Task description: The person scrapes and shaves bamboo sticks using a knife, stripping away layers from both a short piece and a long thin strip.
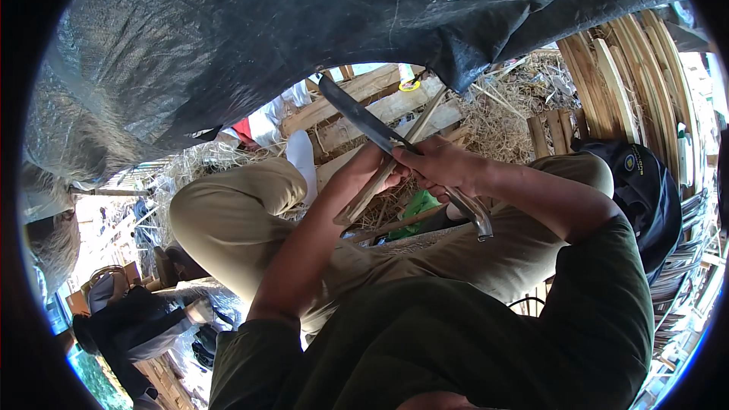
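Both my hands meet in front of my crossed legs. My right hand [448, 163] is wrapped around a machete [357, 115]; its long dark blade points to the far left and its handle end sticks out toward my right thigh. In my left hand [378, 173] is a strip of split wood or bamboo [361, 202], slanting from near left to far right. The blade crosses the strip right at my hands. My fingers partly hide where the two touch.
A black tarpaulin [266, 23] hangs low across the far side. Under it lie planks [353, 133] and straw [497, 125]. A green plastic piece [418, 209] lies below my hands. On the right are a black bag [642, 190] and long wooden slats [645, 80].
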Demonstrator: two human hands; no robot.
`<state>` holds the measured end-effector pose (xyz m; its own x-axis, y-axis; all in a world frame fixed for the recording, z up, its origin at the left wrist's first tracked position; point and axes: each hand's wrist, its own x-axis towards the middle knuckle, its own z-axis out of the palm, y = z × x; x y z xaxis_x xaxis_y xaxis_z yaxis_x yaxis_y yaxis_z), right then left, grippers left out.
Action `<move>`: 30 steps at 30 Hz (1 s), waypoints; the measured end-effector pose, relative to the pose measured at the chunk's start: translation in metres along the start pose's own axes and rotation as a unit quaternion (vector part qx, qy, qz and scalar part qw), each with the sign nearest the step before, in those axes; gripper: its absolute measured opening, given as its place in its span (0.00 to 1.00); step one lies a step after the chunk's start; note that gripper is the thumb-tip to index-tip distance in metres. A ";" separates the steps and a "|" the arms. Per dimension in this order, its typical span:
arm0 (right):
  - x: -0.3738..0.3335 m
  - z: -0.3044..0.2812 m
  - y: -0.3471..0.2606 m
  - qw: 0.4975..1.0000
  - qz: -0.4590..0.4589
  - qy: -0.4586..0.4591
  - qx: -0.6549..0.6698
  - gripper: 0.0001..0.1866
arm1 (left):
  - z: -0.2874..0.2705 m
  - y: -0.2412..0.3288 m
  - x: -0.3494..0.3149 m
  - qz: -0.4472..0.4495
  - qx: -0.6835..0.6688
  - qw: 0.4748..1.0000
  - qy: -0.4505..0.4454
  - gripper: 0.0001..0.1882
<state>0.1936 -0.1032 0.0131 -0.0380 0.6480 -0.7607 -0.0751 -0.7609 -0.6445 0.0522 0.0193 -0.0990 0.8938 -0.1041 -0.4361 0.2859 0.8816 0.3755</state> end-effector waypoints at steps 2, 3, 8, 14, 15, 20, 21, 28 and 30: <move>0.003 -0.003 0.007 1.000 -0.009 0.002 -0.010 0.24 | -0.003 -0.005 0.017 0.010 -0.050 0.999 0.004 0.12; 0.003 -0.005 0.010 1.000 -0.017 -0.001 -0.021 0.24 | -0.005 -0.008 0.025 0.022 -0.101 0.995 0.012 0.13; -0.009 -0.005 0.008 0.989 -0.081 0.050 -0.113 0.25 | -0.017 -0.026 0.045 0.095 0.009 0.986 -0.135 0.16; -0.026 -0.008 0.001 0.991 -0.060 0.066 -0.095 0.23 | -0.017 -0.019 0.055 0.076 -0.006 0.993 -0.089 0.18; -0.027 -0.008 0.001 0.994 -0.039 0.059 -0.081 0.23 | -0.015 -0.019 0.054 0.082 0.022 0.991 -0.100 0.18; -0.027 -0.004 0.011 0.996 -0.059 0.065 -0.020 0.24 | -0.015 -0.013 0.050 0.064 0.080 0.994 -0.048 0.19; -0.031 -0.004 0.008 0.998 -0.038 0.057 0.008 0.26 | -0.011 -0.012 0.049 0.088 0.117 0.986 -0.076 0.18; -0.048 0.013 -0.003 0.993 -0.096 0.061 -0.009 0.28 | -0.005 0.000 0.051 0.103 0.162 0.970 -0.150 0.12; -0.048 0.011 -0.002 0.995 -0.085 0.050 0.028 0.28 | 0.004 -0.002 0.058 0.077 0.193 0.977 -0.043 0.10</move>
<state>0.1843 -0.1331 0.0518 0.0792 0.7583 -0.6471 -0.1280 -0.6361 -0.7609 0.1048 0.0096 -0.1222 0.9573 -0.0364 -0.2870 0.2403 0.6525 0.7187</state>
